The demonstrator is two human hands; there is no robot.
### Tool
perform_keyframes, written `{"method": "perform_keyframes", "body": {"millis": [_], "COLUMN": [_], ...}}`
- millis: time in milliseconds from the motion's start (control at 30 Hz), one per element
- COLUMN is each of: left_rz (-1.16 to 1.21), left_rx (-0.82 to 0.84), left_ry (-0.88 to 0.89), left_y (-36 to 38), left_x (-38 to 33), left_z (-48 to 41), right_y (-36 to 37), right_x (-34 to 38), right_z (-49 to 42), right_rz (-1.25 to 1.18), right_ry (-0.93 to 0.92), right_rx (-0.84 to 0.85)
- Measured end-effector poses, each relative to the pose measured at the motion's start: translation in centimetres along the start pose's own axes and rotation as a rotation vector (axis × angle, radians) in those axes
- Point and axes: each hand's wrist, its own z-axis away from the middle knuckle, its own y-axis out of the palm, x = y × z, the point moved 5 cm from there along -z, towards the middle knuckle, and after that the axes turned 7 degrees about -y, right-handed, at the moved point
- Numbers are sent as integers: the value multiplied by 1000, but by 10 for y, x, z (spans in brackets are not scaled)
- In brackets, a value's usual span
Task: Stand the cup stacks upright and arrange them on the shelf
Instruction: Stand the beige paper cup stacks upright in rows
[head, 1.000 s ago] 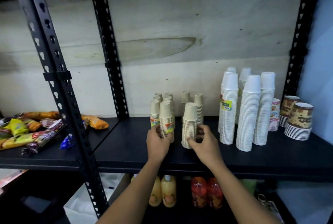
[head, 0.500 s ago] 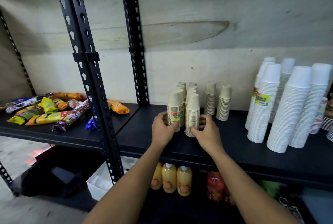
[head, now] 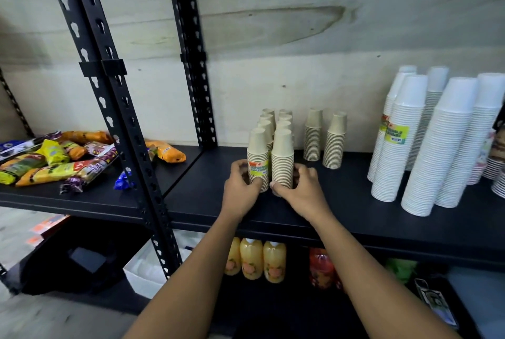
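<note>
Evidently the arranging step is in hand: the left hand (head: pixel 240 188) is curled around the labelled beige stack (head: pixel 257 159), and at its 3 o'clock the right hand (head: pixel 300 188) clasps the plain beige stack (head: pixel 282 158). Both stand upright, touching, at the front of a double row (more behind) on the shelf (head: pixel 355 218). The next move likely calls for squaring them, then letting go gently.

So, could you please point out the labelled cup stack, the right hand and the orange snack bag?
labelled cup stack (head: pixel 257 164): head view, on its label.
right hand (head: pixel 300 192): head view, back of hand.
orange snack bag (head: pixel 167 152): head view, its middle.
</note>
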Motion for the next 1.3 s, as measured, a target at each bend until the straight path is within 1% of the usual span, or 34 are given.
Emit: {"method": "perform_keyframes", "body": {"millis": [67, 133, 200, 267, 333, 400, 567, 633, 800, 1033, 1300], "left_rz": [-46, -75, -80, -61, -49, -42, -53, -57, -99, -97, -76], "left_rx": [17, 0, -24, -16, 0, 4, 0, 3, 46, 59, 61], "left_ry": [19, 45, 52, 50, 44, 45, 30, 21, -6, -31, -16], "left_y": [2, 3, 2, 1, 1, 1, 1, 1, 4, 3, 3], "left_x": [0, 0, 0, -1, -2, -2, -3, -3, -1, 4, -1], "left_z": [0, 0, 0, 0, 1, 2, 4, 4, 2, -3, 2], "right_y": [0, 1, 0, 0, 0, 2, 1, 1, 5, 4, 7], "right_x": [0, -3, -2, 0, 1, -1, -6, -7, -5, -5, -6], "right_z": [1, 0, 0, -1, -3, -3, 2, 1, -4, -8, -5], "right_rz": [-8, -62, -61, -10, 15, 14, -42, -45, 80, 102, 87], "right_ry": [12, 25, 22, 10, 22, 45, 21, 44, 66, 78, 58], "right_rx": [39, 34, -25, -92, -114, -91, 39, 56, 25, -82, -16]}}
